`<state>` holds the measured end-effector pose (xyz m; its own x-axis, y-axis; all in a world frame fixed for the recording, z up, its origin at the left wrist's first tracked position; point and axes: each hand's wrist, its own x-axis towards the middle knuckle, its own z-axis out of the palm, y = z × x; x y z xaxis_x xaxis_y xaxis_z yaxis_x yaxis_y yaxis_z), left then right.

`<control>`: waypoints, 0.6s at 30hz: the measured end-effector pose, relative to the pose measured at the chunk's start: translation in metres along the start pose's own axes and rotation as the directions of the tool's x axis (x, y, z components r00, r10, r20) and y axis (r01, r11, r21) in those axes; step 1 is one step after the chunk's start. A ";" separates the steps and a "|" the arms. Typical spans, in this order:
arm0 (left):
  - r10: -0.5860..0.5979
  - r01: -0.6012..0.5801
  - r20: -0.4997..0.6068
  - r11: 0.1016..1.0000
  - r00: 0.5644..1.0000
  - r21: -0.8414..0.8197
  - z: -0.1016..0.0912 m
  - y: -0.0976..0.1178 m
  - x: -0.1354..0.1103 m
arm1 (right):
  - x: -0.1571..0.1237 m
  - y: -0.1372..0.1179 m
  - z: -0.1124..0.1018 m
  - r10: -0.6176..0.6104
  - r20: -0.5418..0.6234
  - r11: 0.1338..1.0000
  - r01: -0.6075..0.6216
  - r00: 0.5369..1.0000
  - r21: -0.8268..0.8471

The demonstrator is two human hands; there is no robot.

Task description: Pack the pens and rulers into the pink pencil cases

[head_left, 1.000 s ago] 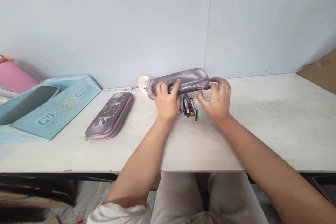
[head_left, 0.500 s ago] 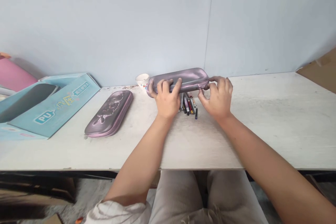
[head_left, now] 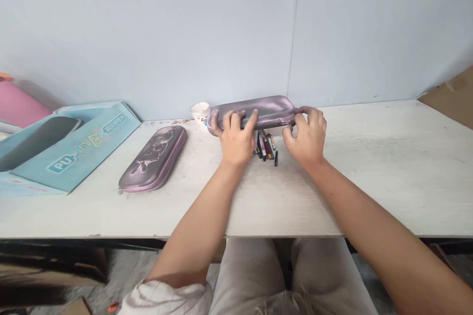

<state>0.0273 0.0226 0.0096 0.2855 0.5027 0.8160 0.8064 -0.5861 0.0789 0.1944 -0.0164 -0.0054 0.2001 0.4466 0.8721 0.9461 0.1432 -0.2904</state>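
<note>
A shiny purple zippered pencil case (head_left: 262,104) is held up over the table, its long side towards me. My left hand (head_left: 237,135) grips its left part, fingers spread over the top face and front edge. At the right end, my right hand (head_left: 306,137) pinches close to the zipper corner; the fingertips are partly hidden, and the zipper pull cannot be made out. Below the case lies a small heap of crayons (head_left: 266,146), partly covered by it. A second purple pencil case (head_left: 153,158), with an embossed drawing, lies closed on the left.
A white paper cup (head_left: 200,111) stands by the wall behind my left hand. To the left, a light-blue open box (head_left: 79,152) holds a dark case. A pink object (head_left: 22,103) is behind it. Brown cardboard (head_left: 453,96) stands at the right end of the white table (head_left: 388,172).
The pencil case has shifted very slightly right in view. My right hand's thumb and fingers have moved a little at the zipper corner; both hands stay on the case.
</note>
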 end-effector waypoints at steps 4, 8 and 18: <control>0.007 -0.007 -0.001 1.000 1.000 0.006 0.001 0.001 0.000 | 0.000 0.001 0.001 0.036 -0.003 0.999 -0.036 0.999 -0.002; 0.010 -0.010 -0.013 1.000 1.000 0.014 0.000 0.000 0.000 | 0.000 0.001 0.001 0.028 -0.013 1.000 -0.028 1.000 0.006; -0.060 0.061 0.043 0.998 0.997 -0.033 -0.001 -0.007 0.006 | 0.017 0.031 -0.008 -0.032 -0.002 0.999 0.032 0.999 0.012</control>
<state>0.0230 0.0285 0.0147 0.2588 0.5634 0.7846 0.8050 -0.5747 0.1471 0.2289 -0.0109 0.0036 0.1706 0.4401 0.8816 0.9490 0.1674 -0.2672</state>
